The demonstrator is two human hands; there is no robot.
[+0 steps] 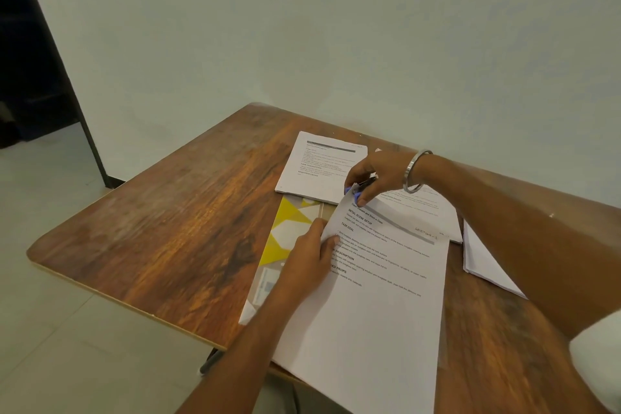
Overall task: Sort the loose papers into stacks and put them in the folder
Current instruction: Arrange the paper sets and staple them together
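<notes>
Left hand (311, 257) presses flat, fingers straight, on the left edge of the printed stack (379, 286) in front of the person; that stack covers most of the yellow-and-white folder (285, 232) on the wooden table (161, 228). Right hand (373, 175) pinches a purple-and-black binder clip (358, 188) at the stack's top corner, steel bangle (415, 171) on the wrist. A second printed stack (319, 168) overlaps the folder's far end, and more sheets (484, 262) lie to the right, partly hidden by the right forearm.
</notes>
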